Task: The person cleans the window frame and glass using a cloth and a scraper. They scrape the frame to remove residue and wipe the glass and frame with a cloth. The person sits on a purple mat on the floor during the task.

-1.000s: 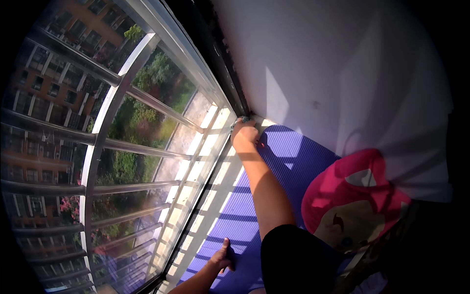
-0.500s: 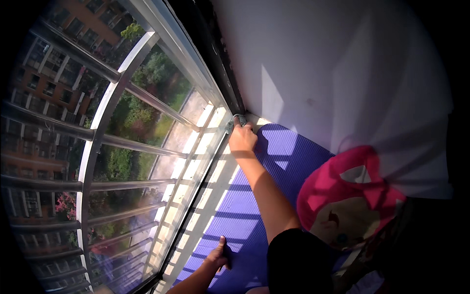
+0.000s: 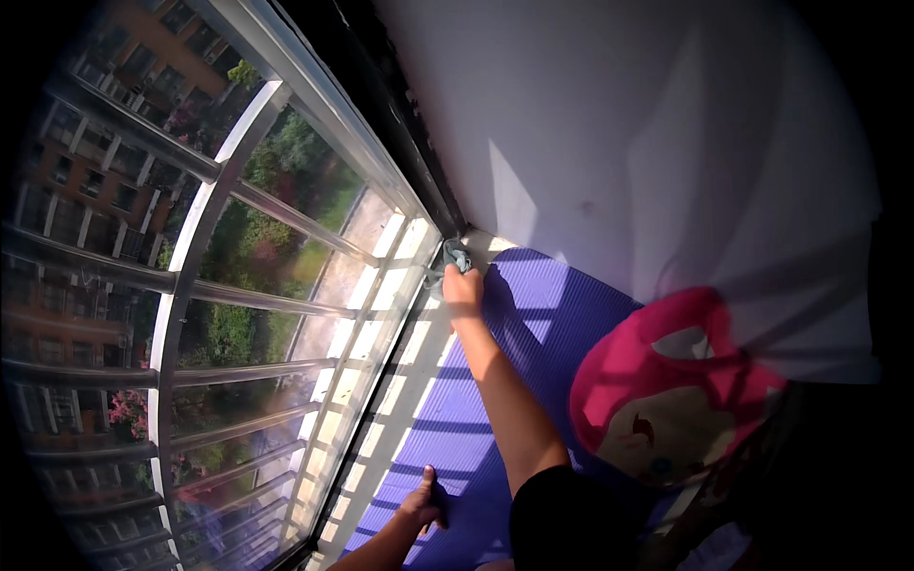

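A crumpled grey-green cloth is bunched at the far corner of the window sill, beside the black window frame. My right hand grips it, arm stretched forward, with part of the cloth hanging toward the glass. Lower down, my left hand is over the ribbed purple mat near the sill, thumb pointing up and apart from the other fingers. Nothing shows in that hand, and I cannot tell whether it presses on the mat.
Window glass rises on the left, with metal guard bars outside and buildings and greenery beyond. A white wall stands at the far right. On the mat's right side lies a pink and beige plush cushion.
My right hand has drawn slightly back from the corner with the cloth, and more of the cloth now shows. My left hand has stayed nearly in place.
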Motion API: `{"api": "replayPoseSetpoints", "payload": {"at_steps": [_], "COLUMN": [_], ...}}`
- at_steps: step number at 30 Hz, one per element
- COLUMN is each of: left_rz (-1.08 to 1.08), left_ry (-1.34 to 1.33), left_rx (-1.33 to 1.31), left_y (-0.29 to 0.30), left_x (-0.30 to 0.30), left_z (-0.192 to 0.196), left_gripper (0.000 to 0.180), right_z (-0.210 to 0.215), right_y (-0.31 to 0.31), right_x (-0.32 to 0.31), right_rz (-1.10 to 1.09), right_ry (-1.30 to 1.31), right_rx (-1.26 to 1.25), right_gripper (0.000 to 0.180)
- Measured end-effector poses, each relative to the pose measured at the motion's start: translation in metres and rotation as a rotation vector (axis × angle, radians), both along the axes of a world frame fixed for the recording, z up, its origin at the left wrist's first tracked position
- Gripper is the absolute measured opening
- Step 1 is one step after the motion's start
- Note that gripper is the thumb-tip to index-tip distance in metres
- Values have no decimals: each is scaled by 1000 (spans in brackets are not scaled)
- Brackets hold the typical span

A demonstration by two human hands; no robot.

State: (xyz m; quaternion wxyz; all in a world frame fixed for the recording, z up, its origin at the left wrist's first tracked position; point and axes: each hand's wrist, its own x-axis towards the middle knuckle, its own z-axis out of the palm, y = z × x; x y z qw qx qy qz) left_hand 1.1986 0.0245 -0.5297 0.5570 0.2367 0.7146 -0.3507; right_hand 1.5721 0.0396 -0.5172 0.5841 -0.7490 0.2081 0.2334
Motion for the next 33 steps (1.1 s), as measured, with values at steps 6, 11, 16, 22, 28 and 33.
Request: {"api": "replayPoseSetpoints", "payload": {"at_steps": [6, 11, 16, 22, 28, 33], "left_rz": [-169, -186, -59, -158, -460, -549], "left_ry": [-71, -16, 3, -45, 28, 48], "left_rx": [-33, -79, -11, -53, -3, -33], "left_y": [7, 7, 4, 9, 8, 9], "left_x": [2, -15, -4, 5, -8, -28], "left_z": [5, -15, -8, 1, -8, -31], "left_gripper": [126, 126, 127, 123, 118, 119], "right_z": [-44, 28, 11, -77, -36, 46], "right_y": [32, 21, 25, 23, 15, 5], "right_x": [48, 21, -4, 54, 53, 38], "right_rz": [-316, -159, -210, -133, -78, -39], "right_ry": [-49, -52, -237, 5, -32, -261], "right_rx": [281, 460, 297, 84, 315, 217], "right_gripper": [21, 26, 30, 24, 18, 23]}}
